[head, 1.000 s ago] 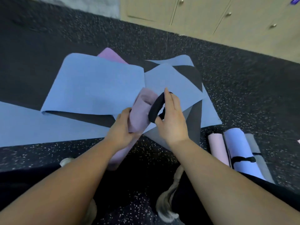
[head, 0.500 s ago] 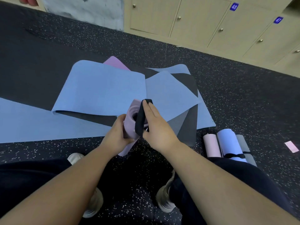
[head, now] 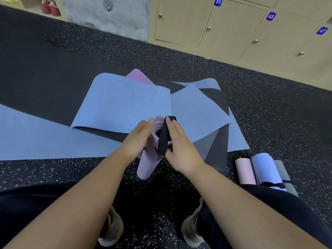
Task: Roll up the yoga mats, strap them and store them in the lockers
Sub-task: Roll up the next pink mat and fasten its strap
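- The left hand (head: pixel 137 139) wraps around the left side of a rolled lilac mat (head: pixel 149 159), its fingers curled on the roll near its far, open end.
- The roll is held off the floor (head: pixel 269 112) between both hands, tilted so that its spiral end faces up and away and its near end points down toward the person's knees.
- The right hand (head: pixel 181 150) pinches a black strap (head: pixel 165 135) between thumb and fingers; the strap runs as a flat band across the far end of the roll, from the fingertips down to the thumb.
- The strap touches the right side of the roll, and the right hand sits just right of it.
- Beyond the hands, several unrolled mats (head: pixel 125 105) lie overlapping on the floor: blue ones on top, dark grey and black ones showing beneath, and a pink corner poking out at the far side.
- Another blue mat (head: pixel 36 137) lies flat at the left, reaching to the picture's edge.
- To the near right, well apart from the hands, three finished rolls lie side by side: a pink roll (head: pixel 244 169), a pale blue roll (head: pixel 264 168) with a black band around it, and a grey roll (head: pixel 282 173), partly hidden by the person's leg.
- Wooden lockers (head: pixel 224 31) with round knobs line the far wall, with number tags 49, 48 and 47.
- Two shoes (head: pixel 111 229) show at the near edge.
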`<state>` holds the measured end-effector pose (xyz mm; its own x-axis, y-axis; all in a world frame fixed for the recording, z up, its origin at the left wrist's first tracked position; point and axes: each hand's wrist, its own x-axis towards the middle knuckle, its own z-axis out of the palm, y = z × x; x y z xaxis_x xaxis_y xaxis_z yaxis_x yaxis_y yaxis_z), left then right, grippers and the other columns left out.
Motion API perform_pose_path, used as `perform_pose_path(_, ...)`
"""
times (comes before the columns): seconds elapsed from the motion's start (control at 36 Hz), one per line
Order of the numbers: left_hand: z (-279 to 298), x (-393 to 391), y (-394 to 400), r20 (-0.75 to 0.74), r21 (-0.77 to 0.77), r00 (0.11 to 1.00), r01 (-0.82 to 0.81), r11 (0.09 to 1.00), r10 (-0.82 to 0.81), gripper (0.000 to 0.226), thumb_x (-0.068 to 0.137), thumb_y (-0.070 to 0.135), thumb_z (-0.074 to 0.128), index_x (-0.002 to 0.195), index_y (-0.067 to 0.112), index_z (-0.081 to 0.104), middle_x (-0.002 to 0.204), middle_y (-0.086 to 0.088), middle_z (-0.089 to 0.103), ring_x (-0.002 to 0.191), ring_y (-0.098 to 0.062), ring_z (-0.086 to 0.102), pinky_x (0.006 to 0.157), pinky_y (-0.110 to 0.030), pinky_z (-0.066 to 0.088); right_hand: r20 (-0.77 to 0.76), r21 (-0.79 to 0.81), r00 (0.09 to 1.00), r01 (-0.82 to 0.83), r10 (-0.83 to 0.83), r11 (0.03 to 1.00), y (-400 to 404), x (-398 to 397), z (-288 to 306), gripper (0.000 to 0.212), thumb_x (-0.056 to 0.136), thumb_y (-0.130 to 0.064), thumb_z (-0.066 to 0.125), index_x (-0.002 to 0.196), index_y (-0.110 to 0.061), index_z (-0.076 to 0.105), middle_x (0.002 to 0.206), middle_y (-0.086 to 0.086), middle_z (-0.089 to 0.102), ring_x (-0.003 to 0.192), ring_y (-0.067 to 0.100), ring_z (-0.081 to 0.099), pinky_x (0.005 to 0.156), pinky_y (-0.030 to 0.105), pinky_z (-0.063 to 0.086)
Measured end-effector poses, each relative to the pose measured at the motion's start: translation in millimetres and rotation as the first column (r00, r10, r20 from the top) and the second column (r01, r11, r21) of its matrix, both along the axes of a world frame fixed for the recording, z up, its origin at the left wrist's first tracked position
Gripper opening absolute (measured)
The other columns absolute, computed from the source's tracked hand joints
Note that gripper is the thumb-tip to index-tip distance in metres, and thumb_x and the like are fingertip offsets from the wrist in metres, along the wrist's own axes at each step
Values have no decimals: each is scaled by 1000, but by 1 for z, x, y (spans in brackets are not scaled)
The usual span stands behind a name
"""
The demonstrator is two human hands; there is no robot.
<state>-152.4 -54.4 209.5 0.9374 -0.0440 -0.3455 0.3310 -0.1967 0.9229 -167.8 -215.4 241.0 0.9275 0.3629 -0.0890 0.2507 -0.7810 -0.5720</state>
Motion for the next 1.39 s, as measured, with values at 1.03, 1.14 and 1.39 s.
perform_pose_path(1.03,39,6,23,147,540,876,318,779,-459,59,100,24,46,153,20,20,142,14,33,128,5,30,105,-6,21,8,151,985,-174,175,973,-1,23,-5,79,89,-20,65,153,-22,19,159,-11,17,133,2,24,101,21,35)
perform_pose_path(1.14,36,9,30,40,535,849,428,729,-527,77,90,48,40,153,26,2,145,20,21,130,10,19,94,8,10,-38,125,981,-186,192,975,-2,25,-2,85,88,-30,68,154,-19,16,161,-8,12,138,3,25,106,23,33)
perform_pose_path(1.39,20,7,29,18,508,873,412,756,-488,66,99,40,33,154,27,-2,153,17,17,137,8,13,107,-8,11,-85,32,983,-158,161,987,5,21,-14,86,93,-17,58,155,-23,-2,162,-10,-6,118,19,52,87,24,42)
